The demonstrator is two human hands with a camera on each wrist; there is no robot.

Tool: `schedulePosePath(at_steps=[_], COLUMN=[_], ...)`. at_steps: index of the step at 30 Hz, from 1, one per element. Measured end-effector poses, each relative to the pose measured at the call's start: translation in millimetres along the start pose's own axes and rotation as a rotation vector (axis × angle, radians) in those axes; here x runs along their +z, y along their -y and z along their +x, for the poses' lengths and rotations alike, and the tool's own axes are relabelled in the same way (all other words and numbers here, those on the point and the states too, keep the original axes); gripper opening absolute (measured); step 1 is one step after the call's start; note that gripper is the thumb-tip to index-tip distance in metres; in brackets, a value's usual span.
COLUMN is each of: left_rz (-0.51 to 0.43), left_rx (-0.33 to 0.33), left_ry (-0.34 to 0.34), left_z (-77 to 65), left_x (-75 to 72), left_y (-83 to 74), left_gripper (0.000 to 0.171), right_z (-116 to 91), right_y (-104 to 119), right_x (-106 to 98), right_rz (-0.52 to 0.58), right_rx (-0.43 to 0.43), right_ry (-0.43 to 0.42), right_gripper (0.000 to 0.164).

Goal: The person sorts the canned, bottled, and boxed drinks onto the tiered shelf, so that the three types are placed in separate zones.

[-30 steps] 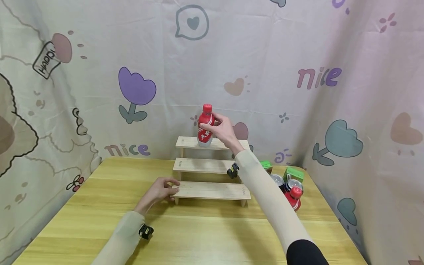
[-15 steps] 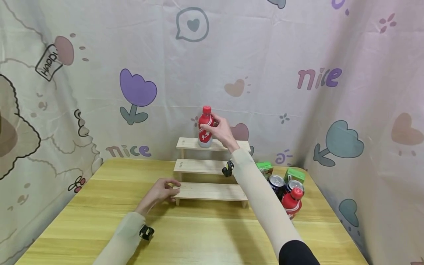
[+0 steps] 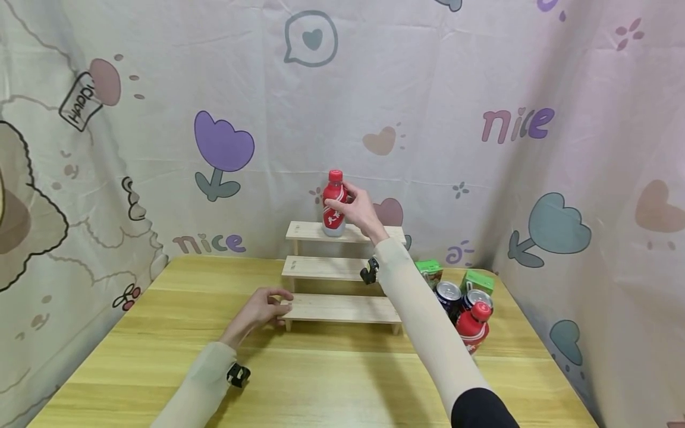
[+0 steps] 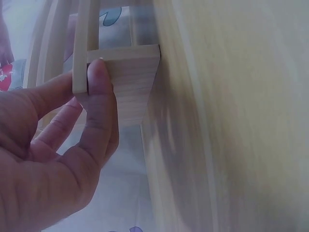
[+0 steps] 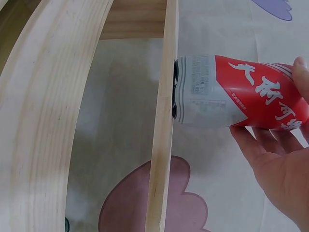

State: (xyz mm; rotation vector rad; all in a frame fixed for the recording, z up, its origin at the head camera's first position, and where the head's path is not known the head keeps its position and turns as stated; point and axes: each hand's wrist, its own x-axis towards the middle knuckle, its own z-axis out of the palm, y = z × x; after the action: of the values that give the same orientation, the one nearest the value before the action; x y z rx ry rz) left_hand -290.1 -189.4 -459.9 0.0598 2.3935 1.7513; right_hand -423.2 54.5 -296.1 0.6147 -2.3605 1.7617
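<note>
A red bottle with a red cap and pale grey base stands upright on the top tier of a three-step wooden shelf. My right hand grips its upper body from the right, thumb in front. In the right wrist view the bottle has its base against the top board. My left hand pinches the left end of the lowest tier; in the left wrist view thumb and fingers of the left hand close around the end of that board.
Right of the shelf on the wooden table stand another red bottle, two dark cans and two green-topped cartons, partly behind my right arm. A patterned cloth hangs behind the table.
The bottle and both hands stay nearly in place. My right forearm has swung slightly left, showing more of the cans and the second bottle. The head view shifts a little.
</note>
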Motion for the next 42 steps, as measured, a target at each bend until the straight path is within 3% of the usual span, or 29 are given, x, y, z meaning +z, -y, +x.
schedulePosePath(at_steps=[42], left_rz=[-0.016], left_rx=[0.025], left_ry=[0.021], left_z=[1.1], left_x=[-1.7], left_y=[5.3], left_gripper=[0.030], right_z=[-1.5], right_y=[0.4], right_x=[-2.8], right_rz=[0.021], right_rx=[0.023], right_ry=[0.018], right_gripper=[0.065])
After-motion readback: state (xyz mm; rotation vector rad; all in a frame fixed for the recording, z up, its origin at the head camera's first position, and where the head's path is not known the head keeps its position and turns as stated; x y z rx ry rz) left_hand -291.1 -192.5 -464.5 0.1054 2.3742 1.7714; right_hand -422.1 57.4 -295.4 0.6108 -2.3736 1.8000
